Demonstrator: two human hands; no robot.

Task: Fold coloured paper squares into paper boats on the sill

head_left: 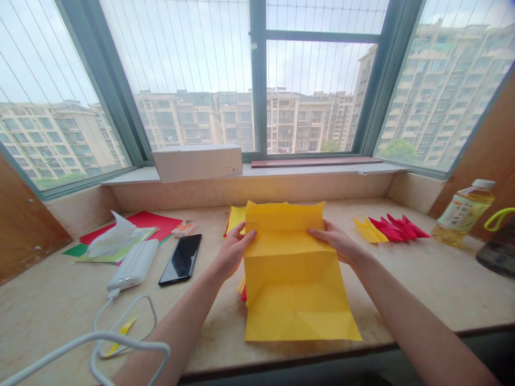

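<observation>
At frame centre, the left hand (235, 246) and right hand (337, 241) are pinching opposite edges of the creased yellow sheet (295, 284); light, equal tension should be preventing skew.

Both bare arms (203, 300) reach forward, the hands (233, 253) (337, 239) apart, pinching, thumbs (248, 237) pointing inward.

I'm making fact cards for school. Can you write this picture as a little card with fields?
Paper: yellow sheet, creased across
Left hand: holds the sheet's left edge
Right hand: holds its right edge
On the left: black phone, white power bank
On the right: folded red pieces, drink bottle
By the window: white box
</observation>
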